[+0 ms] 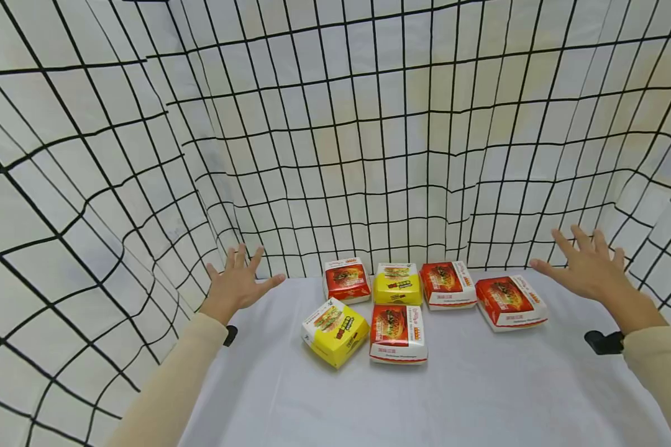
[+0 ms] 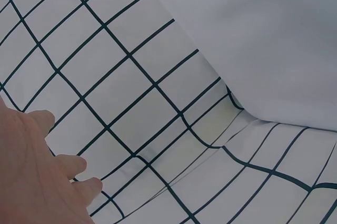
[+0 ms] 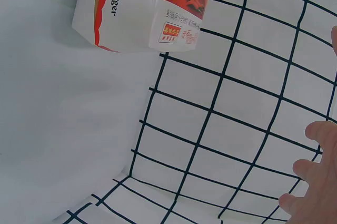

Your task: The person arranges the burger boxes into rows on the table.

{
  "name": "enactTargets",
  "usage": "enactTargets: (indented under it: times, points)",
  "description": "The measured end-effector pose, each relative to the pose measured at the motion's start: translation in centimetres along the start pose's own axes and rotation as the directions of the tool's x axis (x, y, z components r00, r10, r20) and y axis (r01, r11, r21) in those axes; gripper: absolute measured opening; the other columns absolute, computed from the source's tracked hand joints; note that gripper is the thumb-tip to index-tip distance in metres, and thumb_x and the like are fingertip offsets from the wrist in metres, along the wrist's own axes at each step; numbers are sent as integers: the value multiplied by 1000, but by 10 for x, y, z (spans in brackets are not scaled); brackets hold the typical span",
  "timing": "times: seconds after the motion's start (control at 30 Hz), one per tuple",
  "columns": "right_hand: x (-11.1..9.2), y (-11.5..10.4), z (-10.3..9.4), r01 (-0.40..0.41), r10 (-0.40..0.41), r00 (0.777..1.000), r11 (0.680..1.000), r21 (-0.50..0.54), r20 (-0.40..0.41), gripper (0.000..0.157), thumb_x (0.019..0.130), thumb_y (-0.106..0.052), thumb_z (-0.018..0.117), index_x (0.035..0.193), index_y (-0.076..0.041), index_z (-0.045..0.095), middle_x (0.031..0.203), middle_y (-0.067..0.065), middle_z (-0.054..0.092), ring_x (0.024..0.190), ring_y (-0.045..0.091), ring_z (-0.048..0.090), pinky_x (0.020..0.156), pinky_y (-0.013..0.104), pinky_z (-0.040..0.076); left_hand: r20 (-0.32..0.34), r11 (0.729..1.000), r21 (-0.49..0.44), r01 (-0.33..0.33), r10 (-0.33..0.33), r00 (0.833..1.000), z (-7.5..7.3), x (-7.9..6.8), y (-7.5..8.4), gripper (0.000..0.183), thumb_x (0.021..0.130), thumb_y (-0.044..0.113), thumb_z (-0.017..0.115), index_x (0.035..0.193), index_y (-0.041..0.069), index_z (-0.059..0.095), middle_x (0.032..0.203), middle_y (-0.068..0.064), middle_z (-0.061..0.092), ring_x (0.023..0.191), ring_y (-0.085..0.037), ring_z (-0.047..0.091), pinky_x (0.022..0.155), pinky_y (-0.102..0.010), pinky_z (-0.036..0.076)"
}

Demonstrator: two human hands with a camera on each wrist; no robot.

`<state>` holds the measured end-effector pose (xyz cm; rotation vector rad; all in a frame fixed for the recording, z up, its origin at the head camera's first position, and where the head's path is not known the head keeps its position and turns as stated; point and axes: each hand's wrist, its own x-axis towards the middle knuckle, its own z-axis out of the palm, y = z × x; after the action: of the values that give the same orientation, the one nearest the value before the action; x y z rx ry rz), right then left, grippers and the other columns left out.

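Note:
My left hand is held above the table's left side with fingers spread, touching nothing. On the other side, my right hand hovers with spread fingers, nearest to a red hamburger box. That box also shows at the top of the right wrist view. Between the hands lie more boxes: a red one, a yellow one and another red one along the back. In front of them are a tilted yellow box and a red box.
A white cloth covers the table. White fabric with a black grid pattern rises behind it and along both sides. Dark wrist straps sit at the sleeve cuffs.

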<state>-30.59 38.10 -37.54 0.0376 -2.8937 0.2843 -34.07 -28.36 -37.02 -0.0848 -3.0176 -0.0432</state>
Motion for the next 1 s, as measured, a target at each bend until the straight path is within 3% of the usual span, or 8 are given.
enactTargets:
  times: [0.43, 0.67, 0.9, 1.0]
  points:
    - [-3, -5, 3, 5, -5, 1000, 1000, 11, 19, 96, 88, -71, 39, 155, -13, 3, 156, 31, -3, 137, 61, -9, 97, 81, -7, -27, 1000, 22, 9, -8, 1000, -3, -8, -1, 105, 75, 91, 26, 156, 27, 6, 161, -21, -1, 148, -45, -1, 101, -80, -7]
    - [-9, -7, 4, 13, -13, 1000, 1000, 2, -4, 95, 89, -70, 40, 155, -12, 4, 157, 30, -3, 138, 60, -11, 97, 81, -8, -57, 1000, 18, 3, -2, 998, -4, -10, 7, 106, 74, 92, 24, 156, 27, 10, 161, -22, 2, 147, -46, 3, 100, -81, -4]
    - [-16, -21, 3, 45, -45, 999, 999, -12, -22, 95, 89, -69, 42, 155, -12, 5, 157, 29, -1, 139, 59, -9, 98, 81, -4, -11, 1000, 13, 27, -27, 1000, -3, -22, 17, 106, 74, 92, 21, 156, 27, 5, 161, -22, 0, 147, -47, 0, 99, -81, -4]
    - [-18, -26, 2, 51, -51, 998, 999, -15, -30, 95, 89, -69, 43, 155, -13, 5, 157, 29, 0, 139, 59, -9, 99, 81, -3, -27, 1000, 12, 13, -13, 1000, -4, -26, 23, 104, 76, 91, 23, 156, 27, 4, 161, -21, 0, 147, -47, -1, 99, -81, -4]
